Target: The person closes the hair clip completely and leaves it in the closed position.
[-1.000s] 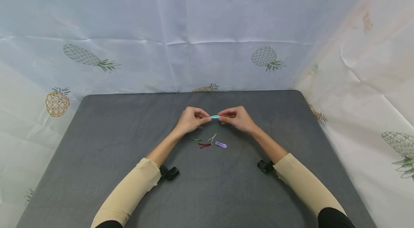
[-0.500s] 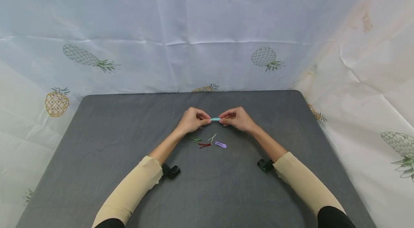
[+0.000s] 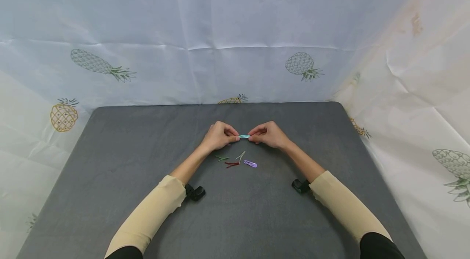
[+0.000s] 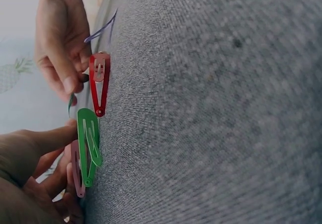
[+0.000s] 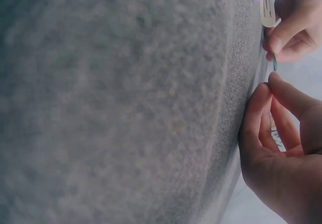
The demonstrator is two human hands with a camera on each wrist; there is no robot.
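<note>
A teal snap hair clip [image 3: 244, 136] is stretched level between my two hands, beyond the other clips. My left hand [image 3: 219, 135] pinches its left end between thumb and fingertips. On the right end, my right hand [image 3: 270, 134] has the same kind of pinch. Fingertips cover both ends, so just the middle of the clip shows. In the right wrist view the clip [image 5: 274, 61] appears edge-on as a thin green strip between the two hands. A pink hair clip [image 4: 77, 168] lies close by my left hand, mostly hidden in the head view.
Nearer to me on the grey table [image 3: 235, 218] lie a green clip [image 3: 222, 158], a dark red clip [image 3: 232, 164], a cream clip [image 3: 240, 156] and a purple clip [image 3: 251, 163]. A pineapple-print curtain [image 3: 205, 71] hangs behind the table's far edge.
Both hands, with the teal hair clip between them, have come slightly nearer to me. The left hand has also shifted a little to the right. The loose clips stay in place.
</note>
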